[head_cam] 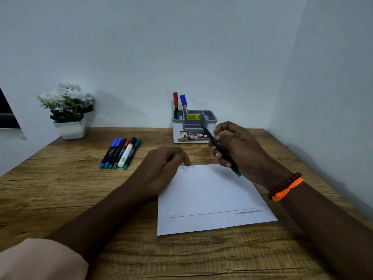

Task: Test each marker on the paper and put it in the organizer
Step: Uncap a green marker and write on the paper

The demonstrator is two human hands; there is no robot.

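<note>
Two markers (180,105) stand in the organizer (194,126) at twelve o'clock; your right hand (240,150) pinches a marker (219,149) above the paper (210,199), your left hand (161,168) rests loosely curled, holding nothing.

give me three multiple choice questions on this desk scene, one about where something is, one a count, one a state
1. Where does the organizer stand?
A. at the back of the table, against the wall
B. on the paper
C. beside the flower pot

2. How many markers stand in the organizer?
A. none
B. two
C. five

3. What is the right hand doing?
A. resting flat on the table
B. holding a marker above the paper
C. lifting the organizer

Answers:
1. A, it sits at the far table edge by the wall, beyond the paper.
2. B, a red marker and a blue marker stick up from it.
3. B, its fingers curl round the dark marker, tilted, tip off the sheet.
</note>
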